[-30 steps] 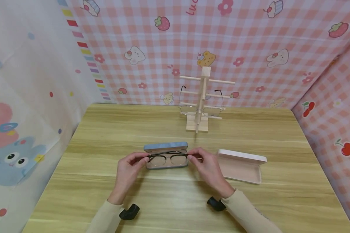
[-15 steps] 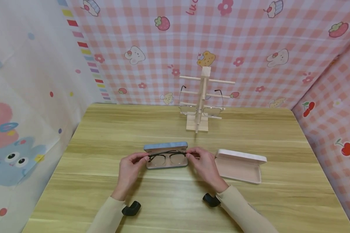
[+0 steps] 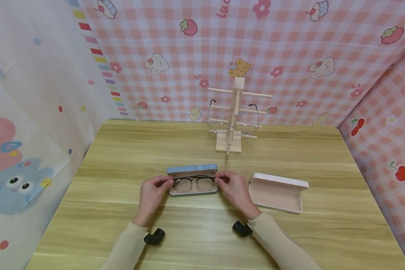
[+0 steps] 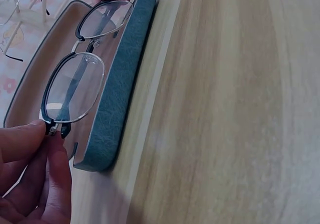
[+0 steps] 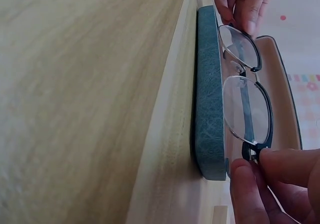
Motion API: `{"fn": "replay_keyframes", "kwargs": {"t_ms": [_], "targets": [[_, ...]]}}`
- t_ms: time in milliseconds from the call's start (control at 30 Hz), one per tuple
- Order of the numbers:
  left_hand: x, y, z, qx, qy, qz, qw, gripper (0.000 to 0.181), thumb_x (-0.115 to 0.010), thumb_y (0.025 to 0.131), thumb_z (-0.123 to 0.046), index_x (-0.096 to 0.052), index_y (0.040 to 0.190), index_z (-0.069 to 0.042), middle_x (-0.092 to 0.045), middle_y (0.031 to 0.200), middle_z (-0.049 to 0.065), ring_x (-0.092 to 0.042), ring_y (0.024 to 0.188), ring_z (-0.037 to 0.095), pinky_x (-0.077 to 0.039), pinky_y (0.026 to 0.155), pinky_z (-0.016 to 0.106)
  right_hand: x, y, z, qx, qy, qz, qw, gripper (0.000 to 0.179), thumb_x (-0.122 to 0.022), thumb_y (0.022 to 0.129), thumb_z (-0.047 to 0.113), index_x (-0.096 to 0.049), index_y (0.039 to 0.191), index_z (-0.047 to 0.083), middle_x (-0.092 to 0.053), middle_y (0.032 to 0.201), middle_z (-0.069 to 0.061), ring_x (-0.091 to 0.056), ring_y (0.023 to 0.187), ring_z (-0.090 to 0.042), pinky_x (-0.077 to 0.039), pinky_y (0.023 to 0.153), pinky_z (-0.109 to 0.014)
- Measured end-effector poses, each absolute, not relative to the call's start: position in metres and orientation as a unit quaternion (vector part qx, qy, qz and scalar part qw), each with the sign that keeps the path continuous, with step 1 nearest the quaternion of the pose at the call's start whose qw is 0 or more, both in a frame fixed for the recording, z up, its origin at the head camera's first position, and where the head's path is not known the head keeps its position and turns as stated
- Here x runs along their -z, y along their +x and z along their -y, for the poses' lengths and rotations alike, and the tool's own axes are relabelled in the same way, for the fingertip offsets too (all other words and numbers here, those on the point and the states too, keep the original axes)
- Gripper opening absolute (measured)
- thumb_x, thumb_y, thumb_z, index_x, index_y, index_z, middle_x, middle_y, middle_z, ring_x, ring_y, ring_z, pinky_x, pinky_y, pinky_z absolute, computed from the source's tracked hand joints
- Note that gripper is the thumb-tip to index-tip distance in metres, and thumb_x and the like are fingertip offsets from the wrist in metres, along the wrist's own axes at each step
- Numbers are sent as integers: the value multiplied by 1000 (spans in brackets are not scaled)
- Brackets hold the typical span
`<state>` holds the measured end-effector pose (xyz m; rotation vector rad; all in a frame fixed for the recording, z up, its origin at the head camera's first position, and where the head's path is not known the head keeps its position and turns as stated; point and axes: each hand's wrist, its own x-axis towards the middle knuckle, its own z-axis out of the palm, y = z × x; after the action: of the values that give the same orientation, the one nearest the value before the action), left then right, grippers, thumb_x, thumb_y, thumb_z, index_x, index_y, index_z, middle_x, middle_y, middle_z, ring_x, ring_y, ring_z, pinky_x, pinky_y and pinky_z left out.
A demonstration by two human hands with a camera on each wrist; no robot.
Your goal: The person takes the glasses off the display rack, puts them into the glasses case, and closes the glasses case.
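Observation:
Dark half-rim glasses [image 3: 194,183] with folded temples lie over the open blue-green glasses case [image 3: 194,194], lenses toward me. My left hand [image 3: 152,193] pinches their left end between thumb and fingers; my right hand [image 3: 234,190] pinches the right end the same way. In the left wrist view, the thumb and fingertips grip the hinge corner of the glasses [image 4: 75,86], just inside the case wall [image 4: 120,79]. The right wrist view shows the other hinge of the glasses [image 5: 248,109] held likewise, the frame at the height of the case rim [image 5: 210,99].
A white glasses case [image 3: 276,197], lid up and pinkish inside, stands on the table right of my right hand. Behind, a wooden display stand [image 3: 234,112] carries thin-rimmed glasses [image 3: 246,129]. Patterned cloth [image 3: 175,45] closes off the table's back and sides.
Both hands have shifted slightly inward, and the glasses have settled a little more squarely over the blue-green case. The white case and the stand stay where they were.

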<state>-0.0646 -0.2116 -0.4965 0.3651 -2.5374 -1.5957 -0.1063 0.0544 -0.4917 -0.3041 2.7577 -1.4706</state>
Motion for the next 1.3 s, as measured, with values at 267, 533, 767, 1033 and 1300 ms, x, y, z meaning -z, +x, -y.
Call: {"fn": "replay_keyframes", "kwargs": {"t_ms": [267,533,767,1033,1300], "targets": [[500,-67,213,500,120,856,61,11,-80,90,-8,-81,98,-1,-79,95,10,-68,85,14,-50,73,18,492,-109,-53,464,-99,-880,13,8,-75,91,5,-81,95,9,-77,88,0,-66,80,-13,-53,71,-32],[500,-67,215,486,119,865,49,10,-78,92,-9,-82,99,-4,-79,101,9,-70,95,22,-52,82,27,496,-112,-51,452,-111,-885,10,8,-75,90,4,-81,93,9,-78,89,-1,-71,87,-18,-57,78,-39],[501,-67,215,481,119,867,46,11,-78,91,-9,-82,100,-4,-79,103,9,-71,99,25,-53,85,32,498,-114,-51,430,-135,-893,-9,9,-75,90,2,-81,94,7,-78,94,-5,-70,88,-21,-57,79,-42],[501,-68,215,479,112,869,55,12,-77,92,-9,-82,102,-4,-78,108,10,-71,103,27,-55,89,37,499,-114,-51,419,-144,-897,-9,11,-74,89,1,-81,96,6,-74,99,-7,-67,89,-22,-56,78,-41],[499,-63,217,486,112,865,56,15,-75,95,-13,-81,105,-3,-77,108,12,-70,103,28,-56,90,39,498,-109,-58,429,-125,-895,-1,14,-71,93,4,-79,103,8,-73,106,-6,-68,95,-21,-57,83,-41]]}}
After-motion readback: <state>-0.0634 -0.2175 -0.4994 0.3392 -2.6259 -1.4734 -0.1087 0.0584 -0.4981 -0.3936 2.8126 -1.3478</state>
